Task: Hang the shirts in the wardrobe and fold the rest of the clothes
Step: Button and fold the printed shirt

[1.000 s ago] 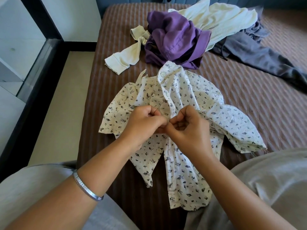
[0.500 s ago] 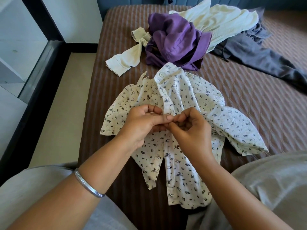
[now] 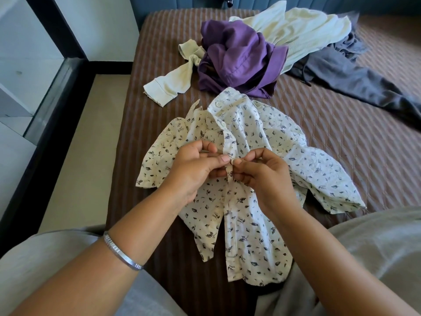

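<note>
Both hands, left hand [image 3: 193, 169] and right hand [image 3: 262, 176], pinch the shirt [image 3: 250, 137] placket flat on the bed [image 3: 341, 124], now spread slightly apart from their earlier tight huddle, suggesting buttoning is nearly through before hanging.

Grey garment [image 3: 355, 76] runs off right edge. Cream garment [image 3: 303, 28] partly buried under purple garment [image 3: 239, 55]. Printed shirt [image 3: 250, 133] placket hidden where both hands pinch. Forearms cut by bottom edge.

bed [image 3: 341, 137] | printed shirt [image 3: 255, 133]; purple garment [image 3: 239, 53]; cream garment [image 3: 303, 30]; grey garment [image 3: 355, 80]
</note>
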Motion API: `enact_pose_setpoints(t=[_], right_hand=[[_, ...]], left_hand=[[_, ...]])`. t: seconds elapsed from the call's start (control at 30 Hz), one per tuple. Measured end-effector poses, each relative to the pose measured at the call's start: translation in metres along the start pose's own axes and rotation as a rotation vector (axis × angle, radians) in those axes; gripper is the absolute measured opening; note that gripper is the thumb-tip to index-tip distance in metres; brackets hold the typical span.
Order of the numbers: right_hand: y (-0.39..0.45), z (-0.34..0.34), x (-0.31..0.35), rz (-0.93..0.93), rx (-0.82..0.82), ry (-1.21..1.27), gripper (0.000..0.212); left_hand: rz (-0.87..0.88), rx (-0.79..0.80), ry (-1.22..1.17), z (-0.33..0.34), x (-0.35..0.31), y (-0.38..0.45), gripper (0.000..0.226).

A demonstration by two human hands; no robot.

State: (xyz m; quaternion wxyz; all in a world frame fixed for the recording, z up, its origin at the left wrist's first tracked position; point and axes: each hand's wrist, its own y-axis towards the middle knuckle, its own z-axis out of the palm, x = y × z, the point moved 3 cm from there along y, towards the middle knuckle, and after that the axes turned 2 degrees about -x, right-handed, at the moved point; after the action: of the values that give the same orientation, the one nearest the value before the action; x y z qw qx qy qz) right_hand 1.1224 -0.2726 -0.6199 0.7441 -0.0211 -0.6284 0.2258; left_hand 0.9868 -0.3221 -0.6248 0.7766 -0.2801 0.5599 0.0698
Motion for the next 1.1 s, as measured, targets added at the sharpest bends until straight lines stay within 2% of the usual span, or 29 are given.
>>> enact_pose_setpoints(t=[0.03,0.1,0.2,0.3,0.37,0.53,0.67,0.73,0.77,0.87,1.03,1.1], right_hand=[[0.002,0.001,0.001,-0.054,-0.016,-0.102,0.018],[0.001,0.003,0.002,-0.275,-0.042,-0.464,0.015],[-0.003,0.011,-0.006,-0.558,0.064,-0.983,0.023],[0.001,0.011,-0.025,-0.536,0.192,-1.320,0.034],[0.003,0.009,-0.034,-0.505,0.180,-1.439,0.035],[0.011,0.012,-0.039,-0.499,0.079,-1.441,0.039],[0.013,0.011,-0.036,-0.489,0.054,-1.452,0.018],[0.017,0.006,-0.031,-0.440,0.043,-1.376,0.009],[0.021,0.003,-0.028,-0.392,0.031,-1.321,0.011],[0.027,-0.006,-0.016,-0.290,0.053,-1.221,0.014],[0.020,-0.012,-0.005,-0.322,0.018,-1.184,0.020],[0.018,-0.013,-0.002,-0.316,0.009,-1.172,0.018]], left_hand=[[0.014,-0.008,0.026,0.001,0.000,0.003,0.026],[0.026,-0.044,0.018,0.001,-0.001,0.010,0.025],[0.035,-0.118,-0.026,0.001,-0.003,0.026,0.027],[0.084,-0.134,0.056,0.000,-0.006,0.040,0.026],[0.117,-0.124,0.115,-0.001,-0.002,0.047,0.022],[0.185,0.015,0.328,0.003,0.002,0.046,0.023],[0.335,-0.051,0.626,-0.004,-0.010,0.026,0.019],[0.365,-0.026,0.786,-0.007,-0.010,0.009,0.010],[0.355,0.014,0.842,-0.007,-0.007,0.001,0.008],[0.415,0.089,0.962,-0.003,0.006,-0.013,0.015],[0.525,-0.013,1.109,0.003,0.017,-0.008,0.024],[0.541,-0.009,1.162,0.004,0.022,-0.005,0.022]])
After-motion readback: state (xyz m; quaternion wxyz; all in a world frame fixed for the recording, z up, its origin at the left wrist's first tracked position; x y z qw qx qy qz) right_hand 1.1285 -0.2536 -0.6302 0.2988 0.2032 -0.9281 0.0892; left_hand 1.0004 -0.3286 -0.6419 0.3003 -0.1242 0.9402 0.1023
